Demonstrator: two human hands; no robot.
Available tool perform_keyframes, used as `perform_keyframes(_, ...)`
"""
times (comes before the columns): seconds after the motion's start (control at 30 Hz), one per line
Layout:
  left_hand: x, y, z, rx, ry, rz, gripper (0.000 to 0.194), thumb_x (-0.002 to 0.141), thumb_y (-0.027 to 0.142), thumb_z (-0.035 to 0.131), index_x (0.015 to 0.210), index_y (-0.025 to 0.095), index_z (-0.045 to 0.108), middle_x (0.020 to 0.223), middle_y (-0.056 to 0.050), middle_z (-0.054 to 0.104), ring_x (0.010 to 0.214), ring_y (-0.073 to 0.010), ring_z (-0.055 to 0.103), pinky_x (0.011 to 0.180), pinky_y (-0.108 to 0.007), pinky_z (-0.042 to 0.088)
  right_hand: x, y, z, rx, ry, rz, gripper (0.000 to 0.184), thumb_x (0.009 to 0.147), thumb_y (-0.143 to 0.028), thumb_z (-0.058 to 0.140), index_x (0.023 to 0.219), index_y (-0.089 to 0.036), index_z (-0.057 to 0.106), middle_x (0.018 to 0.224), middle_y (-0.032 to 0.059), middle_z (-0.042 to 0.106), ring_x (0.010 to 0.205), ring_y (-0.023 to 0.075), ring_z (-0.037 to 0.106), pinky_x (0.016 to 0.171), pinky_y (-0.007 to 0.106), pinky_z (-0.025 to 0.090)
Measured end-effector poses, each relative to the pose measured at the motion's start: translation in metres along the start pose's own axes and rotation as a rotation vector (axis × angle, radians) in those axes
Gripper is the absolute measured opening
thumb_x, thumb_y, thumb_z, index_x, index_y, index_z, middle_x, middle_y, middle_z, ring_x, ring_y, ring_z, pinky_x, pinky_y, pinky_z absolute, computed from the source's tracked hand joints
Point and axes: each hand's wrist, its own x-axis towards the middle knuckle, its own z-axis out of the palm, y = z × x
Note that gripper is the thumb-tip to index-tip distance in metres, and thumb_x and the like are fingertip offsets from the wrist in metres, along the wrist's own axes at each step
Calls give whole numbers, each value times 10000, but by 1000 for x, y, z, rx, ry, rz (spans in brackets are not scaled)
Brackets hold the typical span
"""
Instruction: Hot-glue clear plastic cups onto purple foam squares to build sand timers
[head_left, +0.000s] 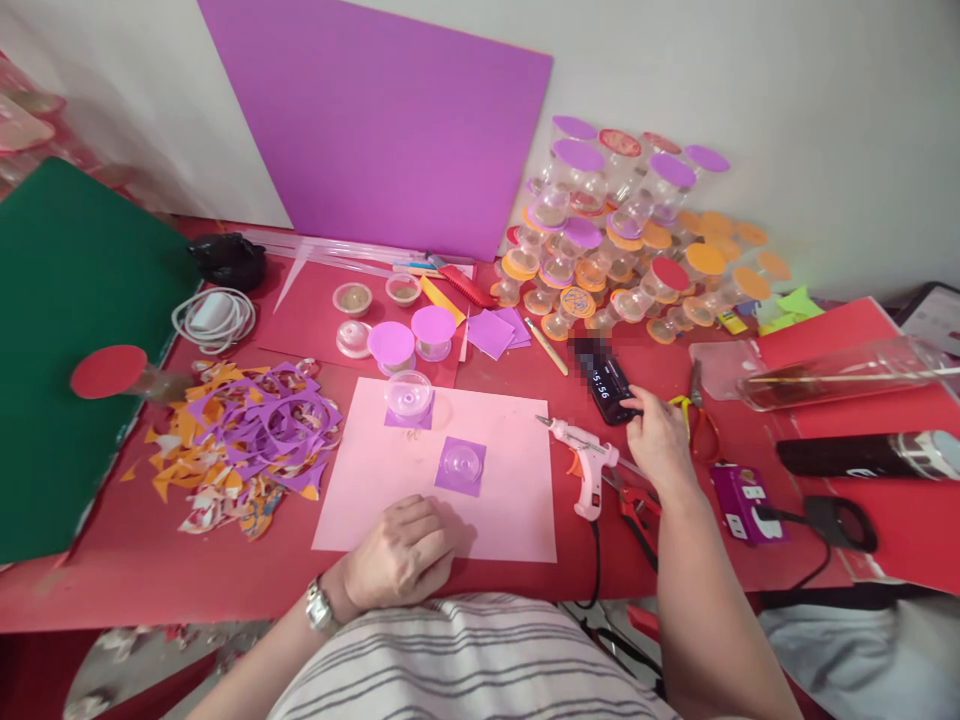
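Striped shirt [465, 665] below, my left hand [409, 550] curled loosely, contents hidden; my right hand [654, 432] half-closed on a phone's [604, 385] edge. Clear cups [352, 299] held brownish grains.

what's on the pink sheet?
On the pink sheet: two purple squares, upper and lower, each with a clear cup, upper and lower. Left hand covers part of the near edge; can't see beneath.
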Motion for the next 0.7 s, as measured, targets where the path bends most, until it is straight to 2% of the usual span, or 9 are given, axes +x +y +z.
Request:
perform_keyframes(0.23, -3, 0, 1, -4, -27, -13, 237, 872, 38, 483, 1038, 158, 601, 802, -43, 724, 698, -156, 644, 695, -286, 538, 5, 0, -6, -23, 2, 18, 443, 774, -113, 440, 1171, -176, 628, 934, 88, 772, 907, 264, 639, 890, 461, 489)
perform_keyframes(0.4, -2, 0, 2, -16, 0, 7, 203, 878, 45, 477, 997, 163, 592, 727, -27, 691, 647, -147, 621, 653, -268, 512, 5, -19, -26, -3, 67, 14, 386, 855, -174, 433, 1194, -153, 616, 945, 111, 758, 965, 267, 640, 947, 471, 481)
perform_keyframes(0.57, -7, 0, 5, 3, -68, 22, 169, 920, 121, 494, 1040, 166, 604, 809, -46, 721, 741, -159, 661, 718, -286, 519, -6, -73, -49, 53, 199, -8, 316, 904, -296, 529, 1147, -158, 676, 843, 90, 705, 888, 267, 636, 886, 446, 506)
perform_keyframes(0.7, -14, -1, 10, 17, -148, 58, 158, 946, 145, 453, 928, 169, 608, 778, -48, 712, 730, -156, 664, 733, -292, 511, -19, -128, -56, 194, 130, -138, 242, 938, -277, 547, 1099, -185, 701, 798, 52, 665, 797, 217, 648, 810, 378, 541)
